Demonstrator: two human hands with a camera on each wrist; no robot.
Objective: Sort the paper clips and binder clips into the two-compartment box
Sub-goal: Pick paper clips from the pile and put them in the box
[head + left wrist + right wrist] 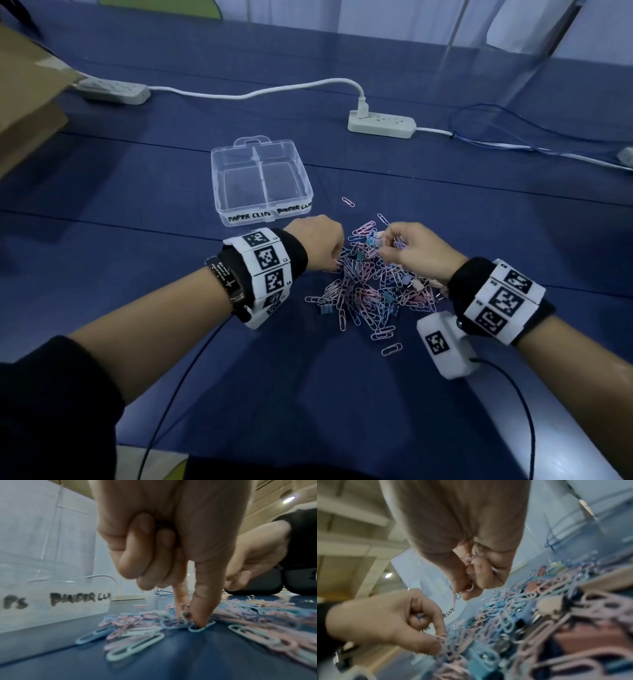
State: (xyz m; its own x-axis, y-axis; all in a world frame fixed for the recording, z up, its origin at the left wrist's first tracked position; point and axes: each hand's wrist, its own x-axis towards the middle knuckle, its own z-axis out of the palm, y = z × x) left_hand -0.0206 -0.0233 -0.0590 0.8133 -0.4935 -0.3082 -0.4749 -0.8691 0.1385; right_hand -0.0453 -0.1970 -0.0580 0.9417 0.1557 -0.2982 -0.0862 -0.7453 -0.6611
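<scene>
Clear two-compartment box (262,178) sits mid-table, toward the far edge of the blue table (137,205), both sides bare. Clip pile (370,284) just nearer. Left hand (317,241) pinches a paper clip (186,616) there; right hand (416,250) grips several paper clips.

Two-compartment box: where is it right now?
In the head view the clear two-compartment box sits on the blue table, left of centre, just beyond the left hand and up-left of the clip pile; both compartments look empty.
</scene>
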